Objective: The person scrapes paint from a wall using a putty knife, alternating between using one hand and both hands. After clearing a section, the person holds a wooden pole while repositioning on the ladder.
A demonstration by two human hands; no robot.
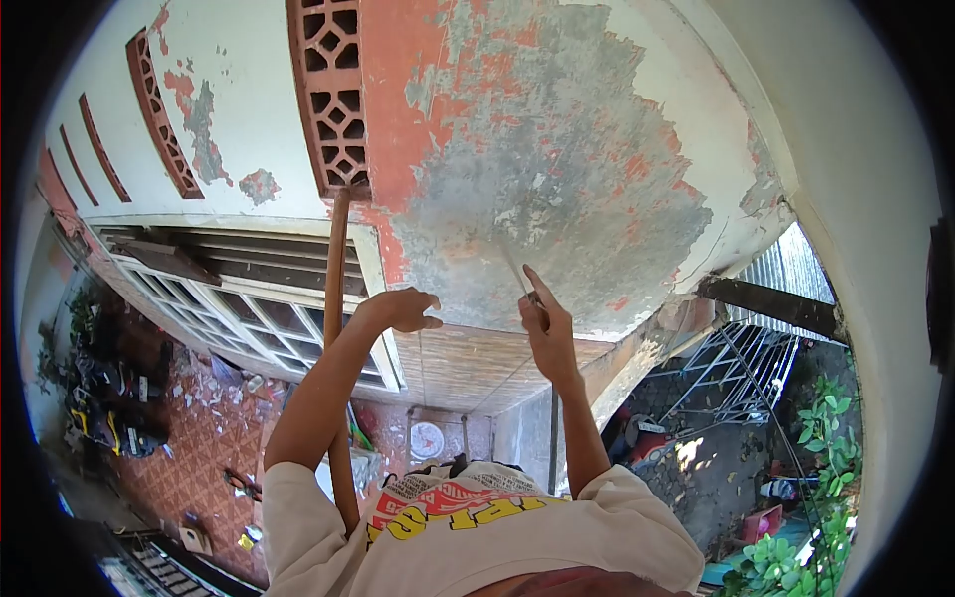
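My right hand [547, 323] is closed around the handle of a scraper [514, 267], its index finger stretched along the tool. The thin, pale blade points up and left against the wall [557, 189], where grey, bare plaster shows among red and white paint remnants. To the left, my left hand [410, 309] is held up in front of the wall's lower edge. Its fingers are loosely bent with a gap at the thumb, and nothing shows in them. Whether it touches the wall is hard to tell.
A wooden pole [336, 269] rises beside my left arm to a red vent block [335, 99]. Left of it is a louvred window [239, 289]. Far below lies a tiled floor [189, 418] strewn with paint chips. A dark beam [771, 301] and green plants [796, 557] are at right.
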